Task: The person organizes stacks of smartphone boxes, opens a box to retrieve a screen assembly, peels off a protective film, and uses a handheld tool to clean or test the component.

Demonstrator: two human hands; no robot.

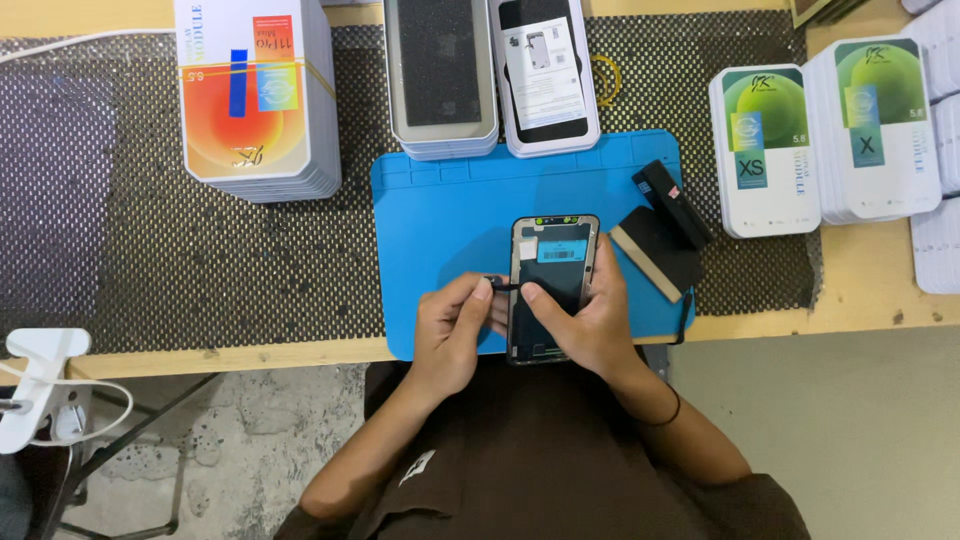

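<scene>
1. Both hands grip things: the right hand (590, 325) is closed around the phone screen (551, 287), and the left hand (452, 330) pinches a thin black tool (500, 287) in its fingers.
2. Under the grip lies a big dark mesh mat (200, 260), spread over the wooden table (870, 290).
3. On top of that, right below the hands, is a blue work mat (440, 210).
4. Far from the grip, up and to the left, sits a stack of white and orange boxes (255, 95).
5. Well off to the right stand white and green boxes (825, 135).
6. Straight above the grip rest two open trays (490, 75).
7. Just right of the phone screen is a black folded part (665, 235).
8. The tool's tip touches the screen's left edge, between the two hands.
</scene>
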